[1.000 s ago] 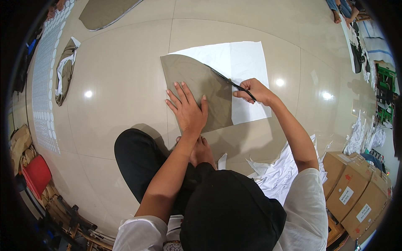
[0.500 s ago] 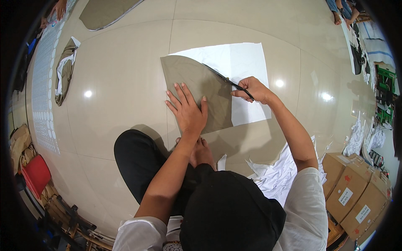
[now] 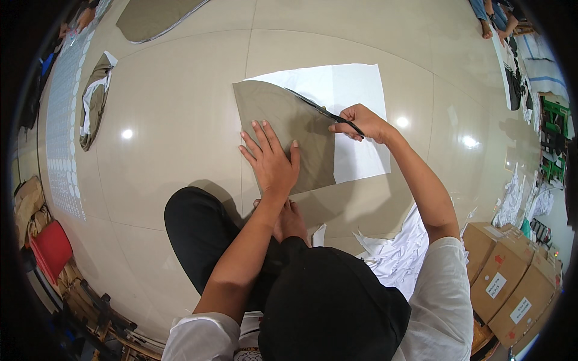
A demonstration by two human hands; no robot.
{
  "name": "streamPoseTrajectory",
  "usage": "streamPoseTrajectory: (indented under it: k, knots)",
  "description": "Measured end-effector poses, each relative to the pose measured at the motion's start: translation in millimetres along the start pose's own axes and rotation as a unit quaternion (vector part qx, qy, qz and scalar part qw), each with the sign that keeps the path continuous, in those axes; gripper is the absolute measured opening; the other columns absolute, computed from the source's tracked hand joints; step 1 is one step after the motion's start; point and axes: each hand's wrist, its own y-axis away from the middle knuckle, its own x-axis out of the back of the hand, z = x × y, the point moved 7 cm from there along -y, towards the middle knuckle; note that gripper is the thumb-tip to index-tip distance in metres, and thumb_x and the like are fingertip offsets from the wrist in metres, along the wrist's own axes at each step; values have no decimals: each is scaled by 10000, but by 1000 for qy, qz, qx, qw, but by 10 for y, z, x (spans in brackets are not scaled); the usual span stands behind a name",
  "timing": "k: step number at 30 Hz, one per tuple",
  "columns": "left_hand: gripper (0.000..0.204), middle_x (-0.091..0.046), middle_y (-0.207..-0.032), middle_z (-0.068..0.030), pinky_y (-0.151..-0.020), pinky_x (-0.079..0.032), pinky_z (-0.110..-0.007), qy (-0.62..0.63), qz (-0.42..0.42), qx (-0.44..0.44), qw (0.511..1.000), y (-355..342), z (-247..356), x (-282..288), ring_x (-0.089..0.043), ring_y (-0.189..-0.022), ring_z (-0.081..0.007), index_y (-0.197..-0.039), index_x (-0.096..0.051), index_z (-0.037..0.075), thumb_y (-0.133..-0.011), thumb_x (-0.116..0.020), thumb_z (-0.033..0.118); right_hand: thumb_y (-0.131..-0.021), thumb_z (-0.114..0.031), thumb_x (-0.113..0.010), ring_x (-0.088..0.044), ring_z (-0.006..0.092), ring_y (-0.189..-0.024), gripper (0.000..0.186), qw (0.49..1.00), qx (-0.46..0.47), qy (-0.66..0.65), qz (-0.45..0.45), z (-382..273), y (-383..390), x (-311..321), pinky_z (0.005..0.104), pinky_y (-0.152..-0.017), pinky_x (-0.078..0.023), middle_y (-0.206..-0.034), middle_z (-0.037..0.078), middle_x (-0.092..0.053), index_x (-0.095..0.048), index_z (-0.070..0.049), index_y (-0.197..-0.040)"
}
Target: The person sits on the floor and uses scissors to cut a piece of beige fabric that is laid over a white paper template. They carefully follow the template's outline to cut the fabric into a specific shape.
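A brown piece of fabric (image 3: 307, 144) with a curved upper edge lies on a larger white piece of fabric (image 3: 361, 90) on the tiled floor. Fingers spread, my left hand (image 3: 274, 159) rests flat on the brown piece. My right hand (image 3: 366, 123) is closed round the handles of black scissors (image 3: 325, 112). Their blades reach up and left along the brown piece's curved edge, over the white fabric. Whether the blades are fully closed is hard to make out.
White fabric scraps (image 3: 397, 253) are heaped by my right side, with cardboard boxes (image 3: 497, 283) beyond them. Another brown piece (image 3: 153, 18) lies at the far left, and a folded brown-and-white bundle (image 3: 95, 102) at the left. Other people's hands (image 3: 86, 18) show at the top left.
The scissors and my right hand have shifted slightly left along the curved edge. My left hand stays flat in nearly the same place on the brown fabric.
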Motion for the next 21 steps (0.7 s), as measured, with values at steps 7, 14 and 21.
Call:
streamPoseTrajectory:
  k: [7,14,21]
  knots:
    - [923,-202,-1809,-321,-1305,-120,-747,-2,1,-2,1000,0,4,10,-127,-1647,-622,-1727,-266,-81,-1082,-581,500,-853,-363,-929,-458,87,-452,455,1000,2,-5,-4,-26,-33,-24,275,-444,-320,-530,-12,-513,-589,-113,-684]
    - [924,-192,-1811,-322,-1301,-127,-752,-2,-2,1,1000,-8,-2,15,-124,-1646,-625,-1729,-260,-79,-1082,-580,498,-869,-330,-931,-458,83,-446,441,1000,5,8,-11,-57,-21,-10,272,-438,-318,-533,-12,-521,-601,-93,-697]
    - [925,-190,-1811,-324,-1297,-123,-757,9,0,1,1000,-10,-2,12,-118,-1645,-628,-1729,-257,-79,-1082,-584,494,-913,-296,-907,-485,69,-453,451,1000,-3,13,-18,-55,-54,-23,254,-443,-344,-548,-12,-553,-566,-129,-670]
